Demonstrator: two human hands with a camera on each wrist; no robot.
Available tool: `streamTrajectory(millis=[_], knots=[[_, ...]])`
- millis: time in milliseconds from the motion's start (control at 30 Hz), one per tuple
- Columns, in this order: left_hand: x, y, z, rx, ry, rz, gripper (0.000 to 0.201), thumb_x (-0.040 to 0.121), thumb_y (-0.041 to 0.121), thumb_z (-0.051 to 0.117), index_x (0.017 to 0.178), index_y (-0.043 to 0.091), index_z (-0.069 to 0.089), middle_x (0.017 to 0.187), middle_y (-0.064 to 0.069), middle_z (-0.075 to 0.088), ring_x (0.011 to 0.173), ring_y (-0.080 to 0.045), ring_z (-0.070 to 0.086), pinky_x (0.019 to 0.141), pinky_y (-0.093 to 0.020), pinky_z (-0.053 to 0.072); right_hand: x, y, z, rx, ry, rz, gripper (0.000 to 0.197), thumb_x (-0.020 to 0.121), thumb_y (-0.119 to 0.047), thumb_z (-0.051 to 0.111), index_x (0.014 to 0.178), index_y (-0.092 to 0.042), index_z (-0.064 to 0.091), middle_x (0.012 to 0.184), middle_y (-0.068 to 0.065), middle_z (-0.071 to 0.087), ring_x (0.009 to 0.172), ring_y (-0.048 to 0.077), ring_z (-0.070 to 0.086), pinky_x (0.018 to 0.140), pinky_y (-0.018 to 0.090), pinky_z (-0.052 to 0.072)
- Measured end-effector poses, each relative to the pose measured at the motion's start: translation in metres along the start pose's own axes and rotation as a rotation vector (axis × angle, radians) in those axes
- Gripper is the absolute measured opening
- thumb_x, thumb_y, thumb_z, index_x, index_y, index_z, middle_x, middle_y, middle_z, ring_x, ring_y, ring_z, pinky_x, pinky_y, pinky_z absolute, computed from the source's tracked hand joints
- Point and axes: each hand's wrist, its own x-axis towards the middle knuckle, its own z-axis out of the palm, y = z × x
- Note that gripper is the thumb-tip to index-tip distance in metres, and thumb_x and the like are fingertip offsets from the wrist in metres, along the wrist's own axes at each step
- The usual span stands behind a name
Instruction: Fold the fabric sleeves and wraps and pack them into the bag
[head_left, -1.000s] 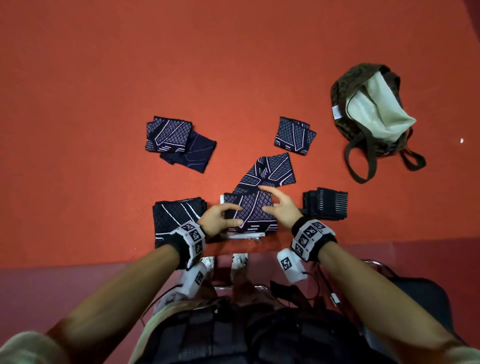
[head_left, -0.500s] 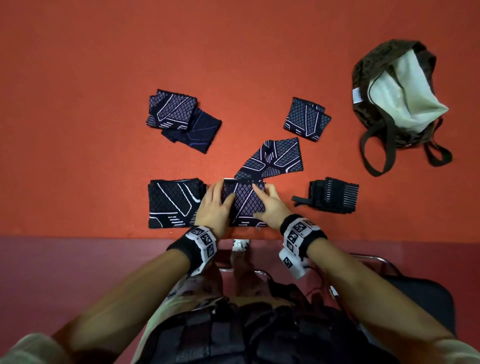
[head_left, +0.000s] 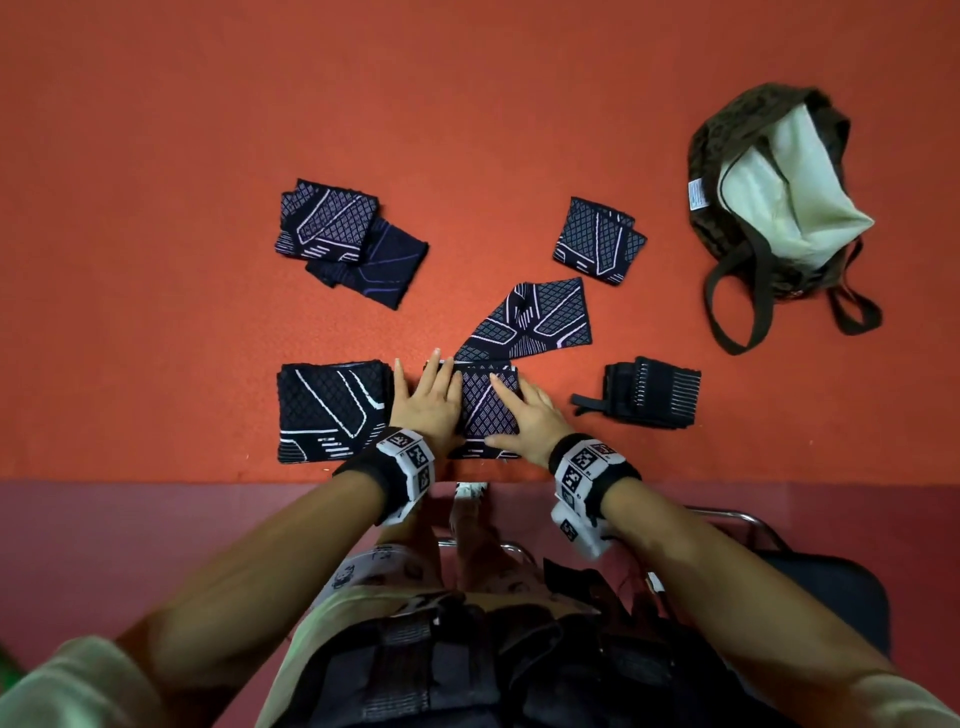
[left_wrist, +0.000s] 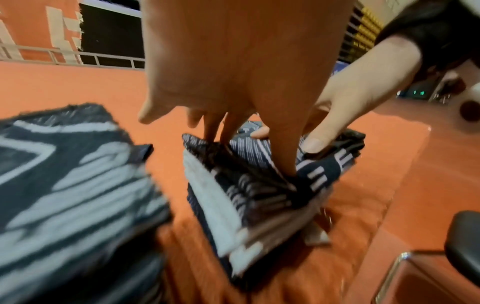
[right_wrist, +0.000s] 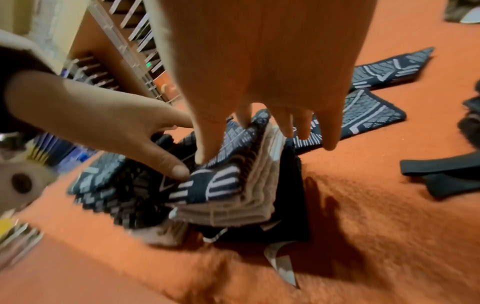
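Note:
A dark patterned sleeve (head_left: 488, 410) lies folded into a thick small stack near the table's front edge. My left hand (head_left: 423, 395) presses flat on its left side with straight fingers. My right hand (head_left: 519, 410) lies flat on its right side, thumb spread toward me. In the left wrist view my left hand (left_wrist: 233, 115) points down onto the stack (left_wrist: 233, 195). In the right wrist view my right hand (right_wrist: 259, 102) rests its fingertips on the stack's layered edge (right_wrist: 215, 185). The dark bag (head_left: 769, 208) with pale lining lies open at the far right.
A larger folded sleeve (head_left: 332, 410) sits just left of my left hand. A flat sleeve (head_left: 535, 322) lies behind the stack, a black ribbed wrap (head_left: 649, 392) to the right. Folded pieces lie at back left (head_left: 332, 223) and back centre (head_left: 597, 239). The red table's edge (head_left: 156, 475) is close.
The sleeve's far part has been folded toward me into a smaller stack. Both hands went from handling its edge to lying flat on top of it.

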Motion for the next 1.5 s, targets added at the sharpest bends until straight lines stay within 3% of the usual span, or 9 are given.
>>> streamTrajectory(millis=[167,400,700,833,933,1067,1167,1300,1500], knots=[[0.022,0.005,-0.051,-0.228,0.150,-0.016,0.065,0.088,0.045,0.054,0.140,0.014,0.030,0.148,-0.008,0.031,0.146,-0.025,0.008,0.111,-0.065,0.003,0.001,0.004,-0.042,0.320,0.305,0.022,0.049,0.091,-0.029,0.059,0.135,-0.013,0.048,0.138,0.013,0.046,0.130,0.026,0.041,0.107,0.025,0.027],[0.104,0.012,-0.109,-0.665,0.108,0.005,0.053,0.088,0.025,0.062,0.135,0.014,0.041,0.131,-0.009,0.055,0.118,-0.028,0.053,0.100,-0.039,0.043,0.030,0.038,-0.088,0.461,0.322,0.332,0.051,0.090,-0.018,0.060,0.136,-0.005,0.044,0.134,0.012,0.054,0.123,0.027,0.050,0.099,0.026,0.037],[0.193,0.021,-0.102,-0.558,-0.045,0.027,0.058,0.089,0.018,0.062,0.140,0.008,0.036,0.135,-0.011,0.053,0.122,-0.028,0.051,0.098,-0.032,0.042,0.087,0.088,-0.079,0.646,0.354,0.511,0.035,0.081,-0.021,0.070,0.109,0.000,0.064,0.105,0.011,0.066,0.098,0.025,0.062,0.073,0.021,0.040],[0.211,0.018,-0.085,-0.549,-0.141,0.020,0.060,0.087,0.019,0.064,0.140,0.011,0.037,0.136,-0.011,0.051,0.122,-0.027,0.051,0.102,-0.036,0.042,0.110,0.097,-0.066,0.592,0.439,0.593,0.052,0.076,-0.026,0.076,0.115,0.002,0.055,0.119,0.015,0.057,0.112,0.028,0.055,0.094,0.031,0.044],[0.215,0.015,-0.081,-0.572,-0.121,0.015,0.051,0.088,0.017,0.064,0.136,0.013,0.046,0.131,-0.010,0.056,0.119,-0.026,0.053,0.101,-0.033,0.042,0.119,0.098,-0.065,0.606,0.444,0.620,0.039,0.076,-0.021,0.076,0.106,-0.005,0.057,0.116,0.014,0.061,0.107,0.027,0.059,0.086,0.028,0.044],[0.213,0.010,-0.087,-0.549,-0.078,0.038,0.039,0.089,0.021,0.062,0.126,0.012,0.056,0.122,-0.010,0.061,0.111,-0.027,0.057,0.090,-0.029,0.043,0.120,0.097,-0.068,0.670,0.463,0.557,0.036,0.079,-0.012,0.068,0.059,-0.021,0.039,0.085,0.008,0.060,0.081,0.019,0.055,0.068,0.024,0.037],[0.204,0.003,-0.100,-0.562,-0.057,0.065,0.022,0.089,0.023,0.063,0.106,0.011,0.059,0.099,-0.008,0.060,0.095,-0.023,0.056,0.077,-0.026,0.037,0.112,0.088,-0.076,0.949,0.498,0.486,0.026,0.078,-0.009,0.062,0.066,-0.021,0.043,0.086,0.014,0.067,0.076,0.028,0.062,0.077,0.041,0.054],[0.184,-0.013,-0.118,-0.762,-0.052,0.177,0.019,0.089,0.021,0.063,0.078,0.017,0.048,0.091,-0.007,0.059,0.088,-0.019,0.052,0.081,-0.032,0.040,0.090,0.071,-0.106,1.297,0.519,0.378,0.020,0.092,-0.005,0.051,0.079,-0.018,0.040,0.077,0.008,0.060,0.063,0.018,0.060,0.059,0.025,0.055],[0.138,-0.024,-0.164,-1.119,0.119,0.212,0.026,0.085,0.014,0.067,0.068,0.018,0.049,0.059,0.006,0.049,0.057,-0.003,0.045,0.059,-0.019,0.037,0.046,0.042,-0.162,1.555,0.514,0.065,0.010,0.095,-0.016,0.052,0.087,-0.012,0.056,0.083,0.004,0.068,0.075,0.016,0.067,0.072,0.028,0.057]])
